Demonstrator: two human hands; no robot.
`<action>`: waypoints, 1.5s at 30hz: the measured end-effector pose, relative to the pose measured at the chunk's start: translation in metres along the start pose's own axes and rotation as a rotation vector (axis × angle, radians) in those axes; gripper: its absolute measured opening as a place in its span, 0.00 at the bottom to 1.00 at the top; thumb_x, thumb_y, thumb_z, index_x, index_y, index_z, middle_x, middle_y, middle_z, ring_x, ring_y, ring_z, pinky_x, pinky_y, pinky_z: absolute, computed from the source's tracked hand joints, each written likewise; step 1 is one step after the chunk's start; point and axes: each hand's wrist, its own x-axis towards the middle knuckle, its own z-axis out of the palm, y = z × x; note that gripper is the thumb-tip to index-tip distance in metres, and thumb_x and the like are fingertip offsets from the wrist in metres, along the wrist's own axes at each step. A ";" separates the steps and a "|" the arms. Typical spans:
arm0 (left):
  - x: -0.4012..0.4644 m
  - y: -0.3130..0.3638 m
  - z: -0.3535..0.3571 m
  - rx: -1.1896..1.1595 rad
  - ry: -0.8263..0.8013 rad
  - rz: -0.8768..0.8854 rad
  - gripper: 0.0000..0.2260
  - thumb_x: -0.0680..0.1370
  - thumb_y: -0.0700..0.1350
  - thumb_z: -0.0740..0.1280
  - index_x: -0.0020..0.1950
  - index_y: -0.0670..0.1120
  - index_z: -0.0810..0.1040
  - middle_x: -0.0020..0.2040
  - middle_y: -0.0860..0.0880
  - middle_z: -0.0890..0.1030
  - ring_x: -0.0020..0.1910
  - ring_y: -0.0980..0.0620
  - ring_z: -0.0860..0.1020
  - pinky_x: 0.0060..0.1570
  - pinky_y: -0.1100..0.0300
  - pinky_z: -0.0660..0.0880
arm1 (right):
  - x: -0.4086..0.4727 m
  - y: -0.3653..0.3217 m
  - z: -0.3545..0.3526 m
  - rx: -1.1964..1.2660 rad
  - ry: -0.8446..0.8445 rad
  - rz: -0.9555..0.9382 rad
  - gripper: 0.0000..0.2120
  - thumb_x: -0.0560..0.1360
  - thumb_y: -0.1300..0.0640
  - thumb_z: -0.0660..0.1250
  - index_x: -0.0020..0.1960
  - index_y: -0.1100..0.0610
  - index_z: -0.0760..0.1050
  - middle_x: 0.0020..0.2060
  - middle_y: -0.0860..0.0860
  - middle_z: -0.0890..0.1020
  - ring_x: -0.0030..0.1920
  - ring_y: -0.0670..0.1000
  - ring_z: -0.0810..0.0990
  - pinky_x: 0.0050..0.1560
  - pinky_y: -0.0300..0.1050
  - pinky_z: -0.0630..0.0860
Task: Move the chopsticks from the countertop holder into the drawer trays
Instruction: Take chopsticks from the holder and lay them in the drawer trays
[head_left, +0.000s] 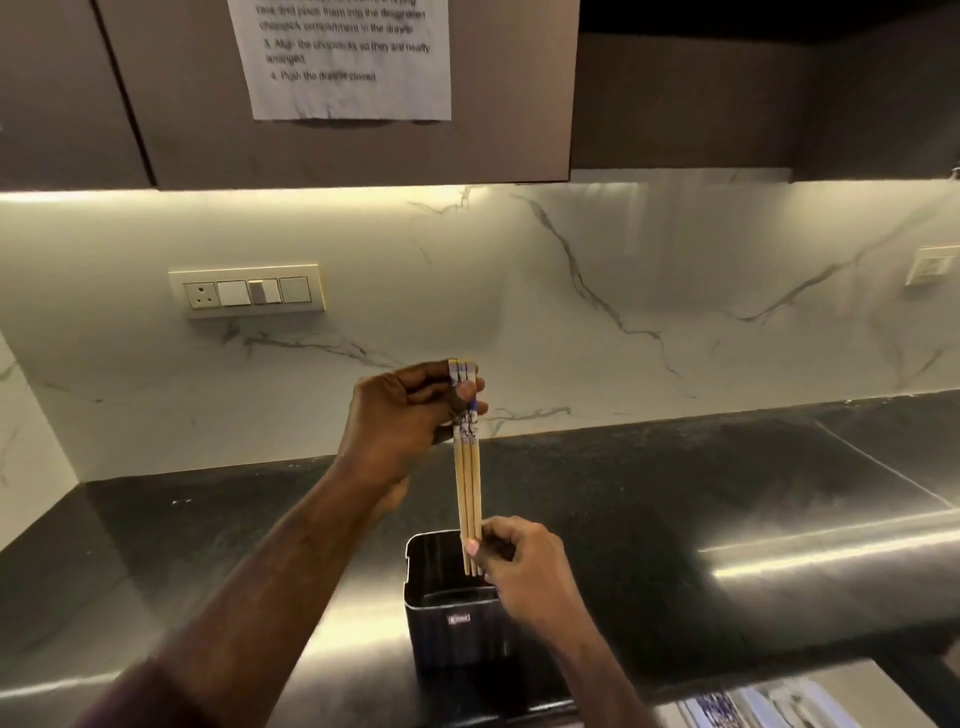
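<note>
A small bundle of wooden chopsticks (468, 488) with blue-and-white patterned tops stands upright above the black countertop holder (451, 618). My left hand (402, 415) grips the patterned top ends. My right hand (519, 566) pinches the thin lower tips just over the holder's open mouth. The holder looks empty inside and stands on the dark counter. At the bottom right edge the open drawer (753, 706) shows a sliver of trays with patterned items inside.
The dark polished countertop (675, 509) runs to a white marble backsplash (571, 291). A switch plate (248, 292) sits on the wall at left, another (932, 265) at far right. Brown upper cabinets carry a taped instruction sheet (348, 57).
</note>
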 end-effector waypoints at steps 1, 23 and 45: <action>-0.008 0.007 0.001 -0.017 -0.004 0.001 0.07 0.71 0.39 0.71 0.48 0.47 0.83 0.41 0.50 0.87 0.40 0.52 0.85 0.37 0.63 0.80 | -0.013 -0.002 0.000 0.015 -0.003 0.006 0.07 0.77 0.55 0.69 0.54 0.51 0.81 0.43 0.44 0.83 0.44 0.36 0.80 0.42 0.28 0.75; -0.151 0.038 0.204 -0.201 -0.058 -0.102 0.10 0.73 0.37 0.71 0.54 0.46 0.81 0.45 0.47 0.87 0.44 0.48 0.86 0.39 0.60 0.81 | -0.243 0.025 -0.178 0.131 0.201 0.246 0.08 0.77 0.64 0.67 0.44 0.55 0.83 0.36 0.52 0.86 0.37 0.47 0.85 0.41 0.42 0.83; -0.216 -0.116 0.474 -0.127 -0.159 -0.386 0.12 0.73 0.33 0.70 0.51 0.48 0.79 0.42 0.47 0.87 0.42 0.50 0.86 0.35 0.63 0.80 | -0.338 0.200 -0.390 -0.036 0.222 0.696 0.11 0.75 0.69 0.62 0.35 0.63 0.73 0.31 0.58 0.77 0.26 0.49 0.74 0.31 0.44 0.71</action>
